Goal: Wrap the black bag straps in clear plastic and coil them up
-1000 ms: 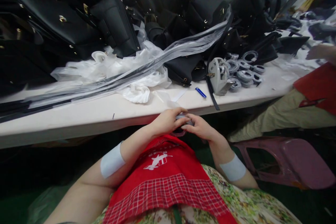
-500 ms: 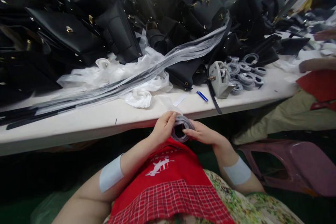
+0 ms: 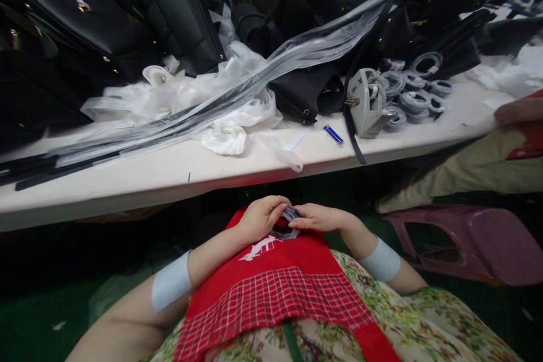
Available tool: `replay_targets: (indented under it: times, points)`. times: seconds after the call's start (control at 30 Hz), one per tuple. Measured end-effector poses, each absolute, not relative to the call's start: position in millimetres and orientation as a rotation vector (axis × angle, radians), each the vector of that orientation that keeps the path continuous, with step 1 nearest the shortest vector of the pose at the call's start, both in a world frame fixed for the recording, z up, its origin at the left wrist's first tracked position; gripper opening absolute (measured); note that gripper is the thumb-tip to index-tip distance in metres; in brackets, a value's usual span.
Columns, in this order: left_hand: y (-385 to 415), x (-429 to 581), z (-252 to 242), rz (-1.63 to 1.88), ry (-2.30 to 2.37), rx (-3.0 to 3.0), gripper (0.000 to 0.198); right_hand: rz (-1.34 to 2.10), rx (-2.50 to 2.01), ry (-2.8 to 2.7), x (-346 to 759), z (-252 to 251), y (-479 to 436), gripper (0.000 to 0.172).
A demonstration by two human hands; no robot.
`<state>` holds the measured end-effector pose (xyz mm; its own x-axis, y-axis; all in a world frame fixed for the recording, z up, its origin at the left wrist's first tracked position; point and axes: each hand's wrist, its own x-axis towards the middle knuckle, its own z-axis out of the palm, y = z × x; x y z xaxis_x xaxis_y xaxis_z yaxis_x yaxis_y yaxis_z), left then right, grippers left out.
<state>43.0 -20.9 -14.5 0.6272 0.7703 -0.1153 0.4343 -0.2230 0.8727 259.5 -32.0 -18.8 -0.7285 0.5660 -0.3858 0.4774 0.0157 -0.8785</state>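
Observation:
My left hand point(image 3: 259, 219) and my right hand point(image 3: 323, 217) meet over my red apron point(image 3: 271, 283), below the table edge. Both are closed on a small coiled roll of strap wrapped in clear plastic point(image 3: 287, 223), held between them. The fingers of each hand curl round the coil's rim. Pale bands sit on both forearms.
A white table point(image 3: 178, 175) carries piles of black handbags point(image 3: 169, 17), crumpled plastic bags point(image 3: 203, 107), long plastic-sleeved straps point(image 3: 254, 85), a blue lighter point(image 3: 333, 134), a grey tape dispenser point(image 3: 365, 104) and several coiled rolls point(image 3: 413, 99). Another person point(image 3: 487, 164) sits right, beside a pink plastic stool point(image 3: 462, 243).
My hands and the coil have dropped from near the table edge down onto my lap. The view has tilted downward.

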Motion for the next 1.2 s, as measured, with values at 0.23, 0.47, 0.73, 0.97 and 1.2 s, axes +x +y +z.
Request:
replay_targets:
  times: [0.23,0.47,0.73,0.97,1.2]
  points:
    - [-11.5,38.8,-2.8,0.331,0.790,1.789,0.032,1.715,-1.210,-2.463,260.3,16.3,-19.6,0.043]
    - [-18.7,33.3,-5.3,0.373,0.900,1.722,0.031,0.671,-1.687,-2.250,281.4,55.2,39.4,0.025]
    - [-28.3,25.0,-3.3,0.454,0.939,1.503,0.027,0.118,-1.851,-2.415,246.3,-1.9,77.3,0.054]
    - [-23.9,21.7,-11.0,0.475,0.940,1.355,0.034,-0.007,-1.882,-2.403,248.6,9.8,75.4,0.031]
    - [-22.7,26.3,-23.8,0.520,1.053,1.125,0.037,0.418,-1.421,-1.539,285.2,51.2,37.5,0.022]
